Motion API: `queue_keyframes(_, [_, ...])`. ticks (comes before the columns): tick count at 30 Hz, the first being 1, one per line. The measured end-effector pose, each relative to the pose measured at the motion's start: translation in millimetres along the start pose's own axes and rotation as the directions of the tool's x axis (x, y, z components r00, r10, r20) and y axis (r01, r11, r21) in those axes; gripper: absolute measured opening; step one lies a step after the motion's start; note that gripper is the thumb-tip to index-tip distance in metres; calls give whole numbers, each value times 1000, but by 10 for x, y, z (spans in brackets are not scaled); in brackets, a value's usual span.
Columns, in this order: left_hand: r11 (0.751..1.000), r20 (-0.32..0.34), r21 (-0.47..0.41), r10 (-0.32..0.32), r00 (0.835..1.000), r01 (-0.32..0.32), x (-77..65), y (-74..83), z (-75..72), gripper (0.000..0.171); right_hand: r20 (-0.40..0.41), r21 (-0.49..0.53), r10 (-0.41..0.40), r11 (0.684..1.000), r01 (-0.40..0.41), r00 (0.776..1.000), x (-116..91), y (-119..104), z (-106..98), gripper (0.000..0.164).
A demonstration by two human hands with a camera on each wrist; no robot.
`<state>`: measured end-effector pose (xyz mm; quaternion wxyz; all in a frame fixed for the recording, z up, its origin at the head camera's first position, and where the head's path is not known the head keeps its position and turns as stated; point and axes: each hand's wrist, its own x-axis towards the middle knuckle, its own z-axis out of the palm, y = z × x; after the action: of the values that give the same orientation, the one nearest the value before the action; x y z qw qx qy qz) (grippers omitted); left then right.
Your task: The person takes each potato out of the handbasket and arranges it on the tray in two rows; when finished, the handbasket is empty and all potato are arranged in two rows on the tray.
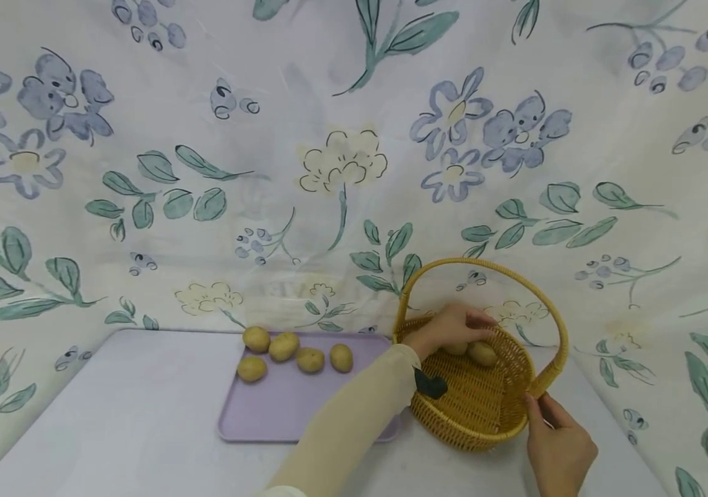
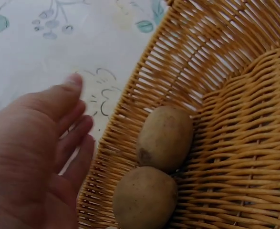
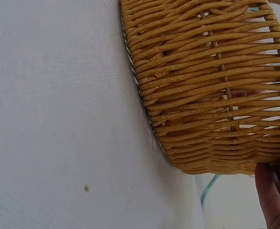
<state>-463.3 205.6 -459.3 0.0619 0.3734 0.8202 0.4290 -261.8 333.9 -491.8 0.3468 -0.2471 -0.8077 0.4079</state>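
A wicker basket (image 1: 472,407) with a tall arched handle stands at the right of the table. Over its far side, my left hand (image 1: 453,328) is held with loosely bent fingers and nothing in them. Below that hand, two potatoes lie side by side against the basket's wall; the left wrist view shows one potato (image 2: 166,138) touching the other potato (image 2: 145,198). My right hand (image 1: 559,442) pinches the basket's rim near the handle's foot, thumb and fingers on either side. In the right wrist view, its fingers (image 3: 268,195) meet the rim's edge.
Left of the basket lies a lilac tray (image 1: 279,414), several potatoes (image 1: 310,359) along its far part. The left forearm crosses over the tray's right side. A flowered cloth (image 1: 341,276) hangs behind the white table (image 1: 112,414).
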Motion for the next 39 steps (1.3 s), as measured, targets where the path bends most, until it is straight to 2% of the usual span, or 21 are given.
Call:
queue_keyframes(3, [986,69,165,10,998,-21,-4,-22,12,37,-2,3,-11,1000,11,1000,3,0,8,34])
queue_keyframes(6, [964,141,263,0,990,-37,-2,-45,15,43,-4,14,-20,1000,20,1000,10,-6,9,34])
queue_keyframes(10, [953,208,298,-6,978,-58,-7,-68,16,44,0,7,-14,1000,14,1000,7,-13,8,33])
queue_keyframes(15, [930,259,358,-18,966,-79,-21,-59,16,40,0,-2,-1,1000,1,1000,-2,-26,7,32])
queue_keyframes(23, [934,247,348,-10,969,-79,-15,-71,39,29,-3,-16,4,1000,-4,1000,-3,-20,-8,33])
queue_keyframes(29, [918,268,382,-3,963,-103,-16,-118,77,27,1,-34,13,999,-13,1000,-16,1,-2,35])
queue_keyframes(35, [860,317,470,49,947,-201,-1,-114,108,34,3,-30,27,999,-27,1000,1,16,-10,37])
queue_keyframes(37, [842,323,497,44,945,-209,-6,-106,113,42,4,-27,34,999,-33,999,4,22,-10,37])
queue_keyframes(39, [836,331,510,26,943,-202,-16,-94,114,48,3,-21,37,999,-36,999,4,27,-4,37])
